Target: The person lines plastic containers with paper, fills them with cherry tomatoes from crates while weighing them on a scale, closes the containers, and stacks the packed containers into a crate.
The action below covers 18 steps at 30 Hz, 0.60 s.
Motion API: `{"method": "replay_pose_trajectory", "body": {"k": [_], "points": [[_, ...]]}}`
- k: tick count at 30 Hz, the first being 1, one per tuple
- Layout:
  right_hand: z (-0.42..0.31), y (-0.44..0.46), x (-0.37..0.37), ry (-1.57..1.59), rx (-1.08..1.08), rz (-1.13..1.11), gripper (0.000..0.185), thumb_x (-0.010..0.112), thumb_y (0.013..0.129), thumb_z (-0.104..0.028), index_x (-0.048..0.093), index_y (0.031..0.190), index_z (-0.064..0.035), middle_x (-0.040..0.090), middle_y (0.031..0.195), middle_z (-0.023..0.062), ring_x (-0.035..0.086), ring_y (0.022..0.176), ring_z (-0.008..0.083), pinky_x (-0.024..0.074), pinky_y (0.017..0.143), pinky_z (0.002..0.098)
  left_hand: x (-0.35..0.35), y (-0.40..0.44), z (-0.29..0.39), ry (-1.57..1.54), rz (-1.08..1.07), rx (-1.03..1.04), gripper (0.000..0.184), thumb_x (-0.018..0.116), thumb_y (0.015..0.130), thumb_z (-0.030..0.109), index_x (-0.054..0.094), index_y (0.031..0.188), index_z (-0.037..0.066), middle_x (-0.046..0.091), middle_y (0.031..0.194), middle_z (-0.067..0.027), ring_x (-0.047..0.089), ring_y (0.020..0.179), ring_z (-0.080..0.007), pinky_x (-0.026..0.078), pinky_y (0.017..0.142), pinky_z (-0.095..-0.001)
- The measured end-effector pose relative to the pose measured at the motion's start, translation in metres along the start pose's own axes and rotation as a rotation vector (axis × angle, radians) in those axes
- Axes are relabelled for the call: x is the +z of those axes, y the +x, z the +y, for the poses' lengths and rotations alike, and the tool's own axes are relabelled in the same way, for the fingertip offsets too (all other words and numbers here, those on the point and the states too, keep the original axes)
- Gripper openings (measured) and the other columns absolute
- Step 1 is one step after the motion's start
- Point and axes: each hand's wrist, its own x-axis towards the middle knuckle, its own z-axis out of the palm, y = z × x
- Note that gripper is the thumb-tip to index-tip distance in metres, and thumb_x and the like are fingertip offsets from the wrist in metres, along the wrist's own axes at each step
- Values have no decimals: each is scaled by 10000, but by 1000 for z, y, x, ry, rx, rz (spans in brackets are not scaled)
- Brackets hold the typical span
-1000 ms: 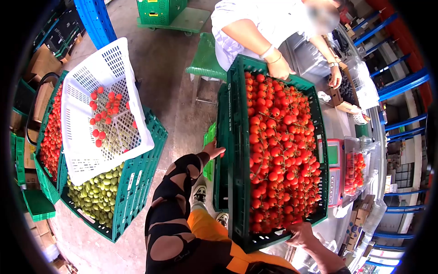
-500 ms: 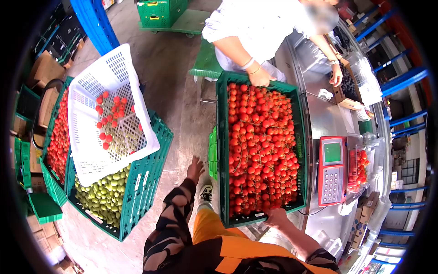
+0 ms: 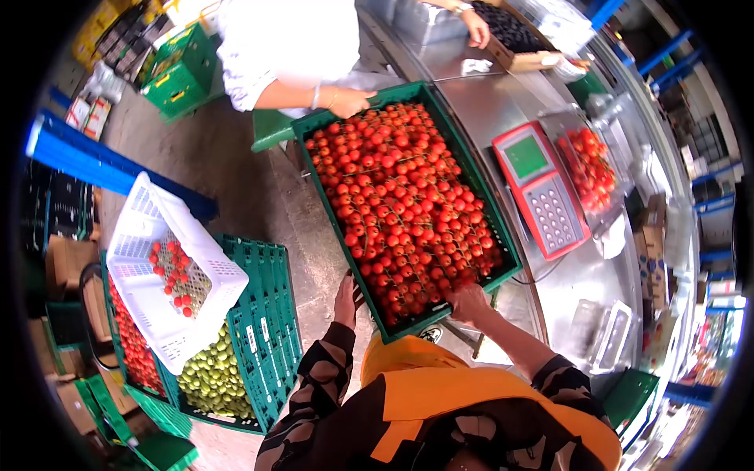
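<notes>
A dark green crate full of cherry tomatoes on the vine is held at an angle in front of me, partly over the floor beside the metal counter. My right hand grips its near rim, fingertips inside against the tomatoes. At the crate's left side is my left hand, fingers stretched out along the wall; whether they touch it I cannot tell. A co-worker's hand grasps the far rim.
On the metal counter stand a red scale, a clear tomato punnet and a box of dark fruit. Left, a white basket rests on stacked green crates, above green fruit. A blue post rises behind.
The crate has turned and its far end has swung left in view. My left hand has come to the crate's side. My view has rotated; the right hand still holds the rim.
</notes>
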Motion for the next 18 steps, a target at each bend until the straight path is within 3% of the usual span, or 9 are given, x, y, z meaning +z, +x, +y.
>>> {"method": "replay_pose_trajectory", "body": {"k": [1,4,5,8,10,12,14,15,18], "points": [[-1,-2,4,-5,-47,96,218,697,678,-254,699,874,-158,680,784,101,659,882,296,490,841,439,9,-6,6,70,85,24,579,401,1000,522,406,1454,162,574,1229,-2,582,983,-121,492,777,-275],[-11,-26,-9,-1,-90,351,244,713,701,-204,695,939,-151,668,933,83,601,1020,273,414,970,439,21,-8,15,78,185,-67,549,400,1004,511,450,1423,159,610,1163,7,587,946,-95,490,763,-258],[-14,-39,-17,3,-91,429,249,714,709,-176,694,955,-143,661,989,77,577,1063,266,386,1005,439,21,-7,15,111,195,-88,601,416,988,539,426,1440,143,520,1338,-29,548,1119,-192,471,890,-338],[1,-78,-21,387,-74,629,309,711,706,-164,642,1006,-137,607,1133,79,519,1129,275,371,1016,459,43,-10,16,286,225,277,607,349,1006,559,586,1252,58,641,1132,-39,619,951,-214,486,803,-355],[26,-108,-14,462,92,834,254,706,714,-118,649,961,-129,635,1041,64,564,1047,285,431,945,434,3,19,5,926,283,340,543,300,1039,416,538,1235,-31,657,1048,-213,608,1047,-352,443,932,-408],[63,-143,-6,524,290,1013,228,690,720,-77,651,940,-124,643,991,68,586,986,288,463,896,412,20,5,23,889,424,431,399,426,1007,297,551,1191,-34,633,1091,-210,573,1081,-388,428,962,-432],[100,-178,-2,531,550,1261,191,663,723,-31,643,897,-108,637,910,75,598,908,289,485,822,398,23,22,21,1011,665,817,292,532,940,167,578,1152,-30,600,1151,-195,537,1124,-396,430,966,-442],[123,-190,11,575,709,1280,174,652,734,-43,635,896,-103,631,903,79,595,906,292,483,811,405,54,5,39,1055,657,1012,246,571,890,63,607,1127,7,571,1206,-178,519,1139,-383,437,968,-444],[189,-202,54,551,1082,1228,121,613,770,-85,607,889,-104,617,882,77,595,904,291,484,778,418,119,10,64,1184,275,1197,220,571,894,61,622,1106,45,586,1182,-151,541,1121,-345,452,949,-446]]}}
